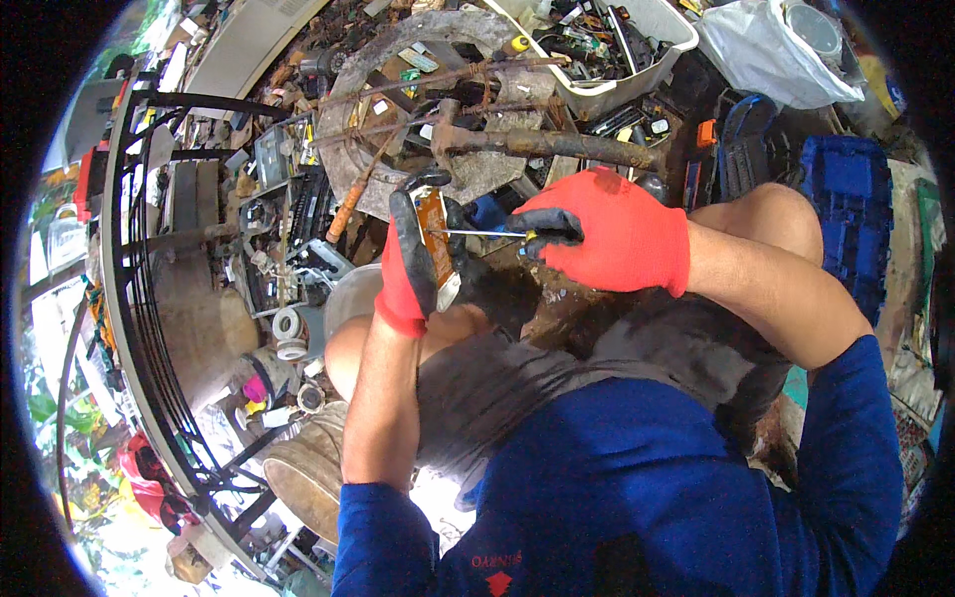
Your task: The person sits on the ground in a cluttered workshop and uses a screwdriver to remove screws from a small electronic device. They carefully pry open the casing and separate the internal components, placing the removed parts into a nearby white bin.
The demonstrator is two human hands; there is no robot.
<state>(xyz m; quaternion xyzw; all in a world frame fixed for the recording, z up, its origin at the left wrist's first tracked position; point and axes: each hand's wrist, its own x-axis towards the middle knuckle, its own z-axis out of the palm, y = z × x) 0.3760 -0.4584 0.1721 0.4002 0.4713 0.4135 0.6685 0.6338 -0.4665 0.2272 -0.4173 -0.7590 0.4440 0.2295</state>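
My left hand (403,264), in a red glove with dark palm and fingers, is closed around a narrow, flat part (434,224) with an orange-brown face and pale, silvery ends. It is held upright above my lap. My right hand (615,231), gloved the same way, grips a screwdriver (482,233); its handle is mostly hidden by the fingers. The thin metal shaft points left, and its tip meets the face of the orange-brown part. Whether the tip sits in a screw is too small to tell.
Beyond my hands, a hammer (557,146) lies across a round, worn block (353,99). An orange-handled pointed tool (348,207) leans at its left edge. A white bin (676,38) holds electronic scrap. A black metal rack (134,239) stands left, a blue plastic case (846,219) right.
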